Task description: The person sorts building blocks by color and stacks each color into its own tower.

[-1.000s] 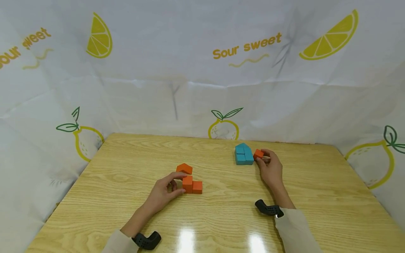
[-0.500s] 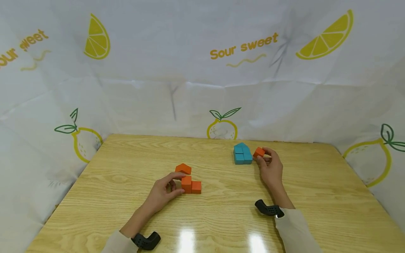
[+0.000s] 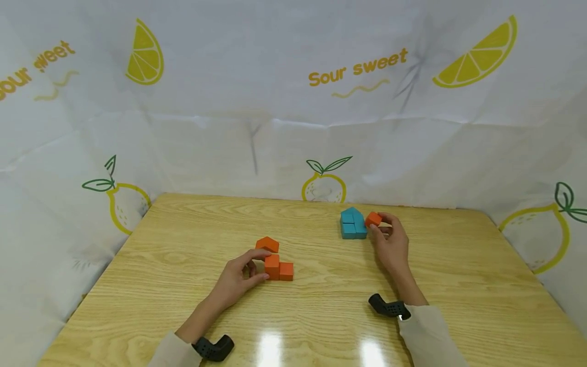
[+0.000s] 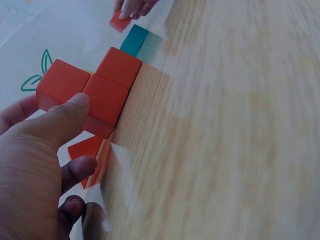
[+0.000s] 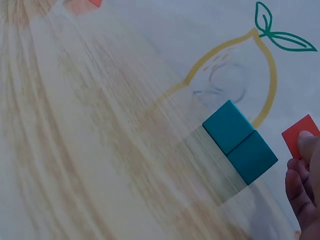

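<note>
Thumb and a finger of the left hand [image 3: 236, 280] grip an orange block [image 3: 272, 267], the left one of a small group. Against its right side sits a lower orange block [image 3: 286, 271]; an orange pointed piece [image 3: 267, 244] lies just behind. In the left wrist view the left thumb presses an orange cube face [image 4: 106, 98], with another orange cube [image 4: 119, 67] adjoining. The right hand [image 3: 392, 247] pinches a tilted orange block [image 3: 373, 219] beside the right edge of a cluster of teal blocks [image 3: 353, 224]. Two teal faces [image 5: 228, 126] show in the right wrist view.
The wooden table [image 3: 321, 306] extends around both groups of blocks. Behind it hangs a white cloth [image 3: 220, 153] printed with lemons and lettering. Each wrist wears a black device, one on the left [image 3: 214, 348] and one on the right [image 3: 389, 307].
The right hand has shifted slightly, and its orange block is tilted and a little higher in view, close to the teal cluster. The left hand keeps its grip in the same place.
</note>
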The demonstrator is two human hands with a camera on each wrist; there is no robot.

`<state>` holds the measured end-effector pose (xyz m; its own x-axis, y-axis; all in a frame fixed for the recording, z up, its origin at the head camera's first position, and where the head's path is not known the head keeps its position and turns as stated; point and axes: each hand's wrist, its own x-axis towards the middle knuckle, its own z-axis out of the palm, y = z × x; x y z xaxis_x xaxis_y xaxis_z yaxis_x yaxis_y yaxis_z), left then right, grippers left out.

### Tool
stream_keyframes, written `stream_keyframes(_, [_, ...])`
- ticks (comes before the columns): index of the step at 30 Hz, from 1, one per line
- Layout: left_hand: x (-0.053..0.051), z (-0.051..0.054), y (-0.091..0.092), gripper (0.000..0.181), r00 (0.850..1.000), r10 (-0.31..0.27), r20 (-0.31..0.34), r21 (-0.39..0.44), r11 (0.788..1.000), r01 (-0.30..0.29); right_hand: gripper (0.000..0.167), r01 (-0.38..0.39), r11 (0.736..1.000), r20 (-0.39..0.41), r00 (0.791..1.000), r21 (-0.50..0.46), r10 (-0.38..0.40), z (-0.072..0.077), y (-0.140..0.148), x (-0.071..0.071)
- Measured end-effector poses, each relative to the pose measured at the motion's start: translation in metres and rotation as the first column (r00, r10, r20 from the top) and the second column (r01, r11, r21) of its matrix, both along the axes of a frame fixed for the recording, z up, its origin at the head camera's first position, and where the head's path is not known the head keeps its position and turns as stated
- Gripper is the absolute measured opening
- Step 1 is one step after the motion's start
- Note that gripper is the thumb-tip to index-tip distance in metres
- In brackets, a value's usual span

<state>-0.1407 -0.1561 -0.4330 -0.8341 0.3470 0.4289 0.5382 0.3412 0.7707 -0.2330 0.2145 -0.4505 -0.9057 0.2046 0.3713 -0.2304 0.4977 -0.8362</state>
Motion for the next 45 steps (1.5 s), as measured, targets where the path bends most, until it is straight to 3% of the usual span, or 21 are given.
stream_keyframes(15, [0.0,-0.001,0.0,0.044,1.0,0.006,0.003,0.006,1.0,-0.006,0.04,-0.196,0.98,-0.011,0.981,-0.036,0.195,0.021,-0.027,0.011])
stream_keyframes(29, [0.001,0.0,0.0,0.044,1.0,0.006,0.014,0.001,1.0,-0.006,0.04,-0.298,0.954,0.021,0.954,-0.023,0.298,0.031,-0.046,0.019])
stream_keyframes(40, [0.001,0.0,0.001,0.044,1.0,0.007,0.016,0.0,1.0,-0.007,0.037,-0.431,0.902,0.019,0.902,-0.026,0.431,0.065,-0.072,0.046])
stream_keyframes(45, [-0.007,-0.016,-0.002,0.046,1.0,0.022,0.005,-0.007,1.0,-0.022,0.036,-0.478,0.878,0.02,0.878,-0.011,0.478,0.065,-0.082,0.049])
